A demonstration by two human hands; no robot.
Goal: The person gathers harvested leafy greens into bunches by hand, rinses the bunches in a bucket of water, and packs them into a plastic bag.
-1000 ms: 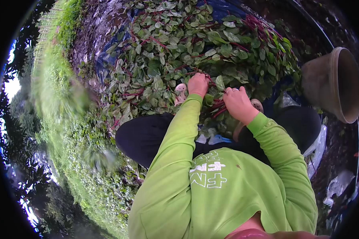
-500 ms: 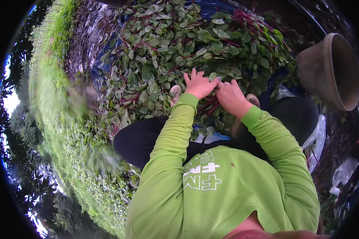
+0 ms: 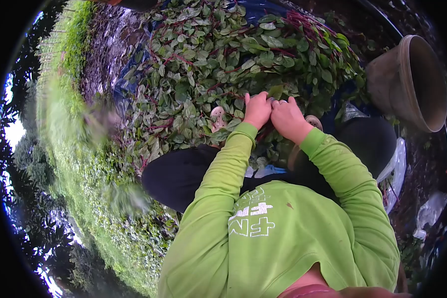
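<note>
My left hand (image 3: pixel 258 110) and my right hand (image 3: pixel 289 119) meet in front of my legs, fingertips touching or nearly so. Both have their fingers curled in, closed around leafy greens with dark red stems. A leaf (image 3: pixel 276 91) sticks up just beyond the fingertips; the stems in the grip are mostly hidden by the hands. A wide heap of the same red-stemmed leafy greens (image 3: pixel 198 64) spreads on a blue sheet (image 3: pixel 263 10) ahead. A ring shows on my right hand.
A large brown bucket (image 3: pixel 395 82) lies tipped on its side at right. Clear plastic bags (image 3: pixel 395 164) lie beside my right knee. My clogs (image 3: pixel 217 118) poke out among the leaves. Green plants (image 3: pixel 109 198) grow along the left, with muddy ground (image 3: pixel 109 54) behind.
My left hand has moved right towards my right hand, its spread fingers now curled in. A leaf now stands up beyond the fingertips. My right hand stays nearly in place.
</note>
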